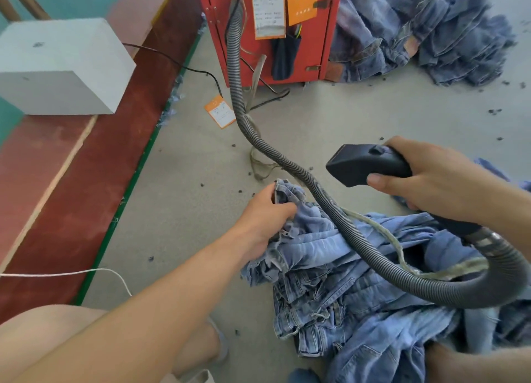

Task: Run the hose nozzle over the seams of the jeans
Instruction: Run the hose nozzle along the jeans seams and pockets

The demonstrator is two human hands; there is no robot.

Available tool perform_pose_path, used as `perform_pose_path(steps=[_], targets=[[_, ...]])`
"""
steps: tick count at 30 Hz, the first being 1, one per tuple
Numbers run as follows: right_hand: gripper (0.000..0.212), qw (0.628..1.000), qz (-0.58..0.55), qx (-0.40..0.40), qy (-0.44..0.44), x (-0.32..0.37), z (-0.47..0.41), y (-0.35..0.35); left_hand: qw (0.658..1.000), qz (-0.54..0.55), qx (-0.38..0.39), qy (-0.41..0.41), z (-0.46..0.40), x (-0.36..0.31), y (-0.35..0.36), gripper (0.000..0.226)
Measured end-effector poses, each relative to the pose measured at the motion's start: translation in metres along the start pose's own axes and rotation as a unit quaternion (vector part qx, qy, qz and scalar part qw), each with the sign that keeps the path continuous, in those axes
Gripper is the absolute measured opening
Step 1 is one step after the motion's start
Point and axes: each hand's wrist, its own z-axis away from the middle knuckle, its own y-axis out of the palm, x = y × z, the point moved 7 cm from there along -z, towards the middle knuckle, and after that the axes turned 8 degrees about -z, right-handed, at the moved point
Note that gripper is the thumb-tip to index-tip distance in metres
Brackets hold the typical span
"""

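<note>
A pile of light blue jeans (339, 285) lies on the concrete floor at the lower right. My left hand (264, 219) grips a bunched hem of the top pair at its far left end. My right hand (431, 178) holds the black hose nozzle (365, 164) by its handle, lifted above the floor just beyond the jeans, its flat mouth pointing left. The grey ribbed hose (287, 164) runs from the nozzle's rear, loops over the jeans and climbs to the red machine (310, 38).
A second heap of jeans (431, 32) lies right of the red machine. A grey block (57, 66) sits on a red ledge at left. An orange tag (219, 111), black cables, a white cord (86, 273) and lint bits lie on the floor.
</note>
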Motion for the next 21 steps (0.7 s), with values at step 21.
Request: perform_pose_path(steps=[21], targets=[[0.019, 0.998, -0.004, 0.064, -0.024, 0.018, -0.003, 0.042, 0.945, 0.198, 0.258, 0.038, 0.023, -0.012, 0.019, 0.071]])
